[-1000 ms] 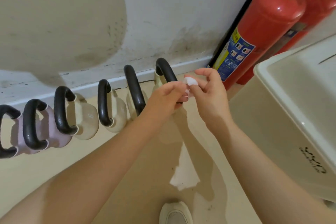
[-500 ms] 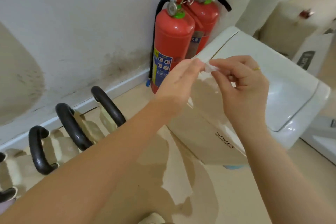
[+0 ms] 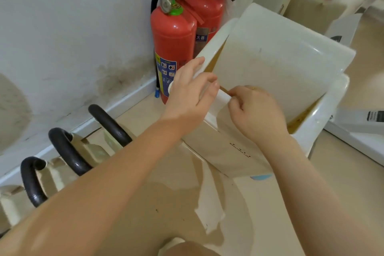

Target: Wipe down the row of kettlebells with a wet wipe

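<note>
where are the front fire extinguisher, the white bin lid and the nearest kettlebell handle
front fire extinguisher (image 3: 173, 33): head view, on the red cylinder body
white bin lid (image 3: 276, 56): head view, on the lid's flat face
nearest kettlebell handle (image 3: 31, 181): head view, on the black loop

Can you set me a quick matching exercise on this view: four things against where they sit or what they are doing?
Things:
1. kettlebells
2. fire extinguishers
3. left hand
4. right hand

Places or states:
A. fingers curled, at the bin's flap
B. red, upright in the corner by the wall
C. fingers spread over the white bin's rim
D. black-handled, in a row along the baseboard

Pairs: 1-D, 2-B, 3-C, 4-A
</note>
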`<state>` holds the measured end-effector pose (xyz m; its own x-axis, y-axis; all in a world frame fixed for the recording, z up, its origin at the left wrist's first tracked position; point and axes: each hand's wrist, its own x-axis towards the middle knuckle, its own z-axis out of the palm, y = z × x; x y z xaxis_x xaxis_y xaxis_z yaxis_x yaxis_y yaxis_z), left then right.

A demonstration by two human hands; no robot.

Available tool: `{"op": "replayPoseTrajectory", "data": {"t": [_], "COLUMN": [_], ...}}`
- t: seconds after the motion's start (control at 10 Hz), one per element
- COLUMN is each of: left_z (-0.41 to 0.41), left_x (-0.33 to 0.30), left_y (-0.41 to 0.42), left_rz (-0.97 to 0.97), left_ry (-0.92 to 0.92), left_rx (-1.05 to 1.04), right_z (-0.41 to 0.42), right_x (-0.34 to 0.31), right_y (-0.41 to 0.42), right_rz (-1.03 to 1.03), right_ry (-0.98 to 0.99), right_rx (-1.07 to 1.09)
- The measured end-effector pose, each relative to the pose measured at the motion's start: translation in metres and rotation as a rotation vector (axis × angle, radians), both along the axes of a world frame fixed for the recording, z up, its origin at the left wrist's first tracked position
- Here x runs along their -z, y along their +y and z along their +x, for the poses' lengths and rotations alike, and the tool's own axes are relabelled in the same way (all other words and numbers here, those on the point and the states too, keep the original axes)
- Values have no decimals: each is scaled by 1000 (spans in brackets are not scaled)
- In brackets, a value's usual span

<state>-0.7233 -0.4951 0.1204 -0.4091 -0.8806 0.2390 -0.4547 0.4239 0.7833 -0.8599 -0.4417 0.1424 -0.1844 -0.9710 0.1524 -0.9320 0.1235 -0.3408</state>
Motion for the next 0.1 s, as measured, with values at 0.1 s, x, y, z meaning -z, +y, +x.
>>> {"op": "replayPoseTrajectory", "data": {"t": [0.1], "left_z": [10], "left_x": [1], "left_y": [2], "left_rz": [-32], "left_ry": [31], "left_rx": [-49], "right_z": [8], "right_x": [0], "right_y": [2], "right_rz": [-165], "right_ry": [97], "right_rx": [-60]}}
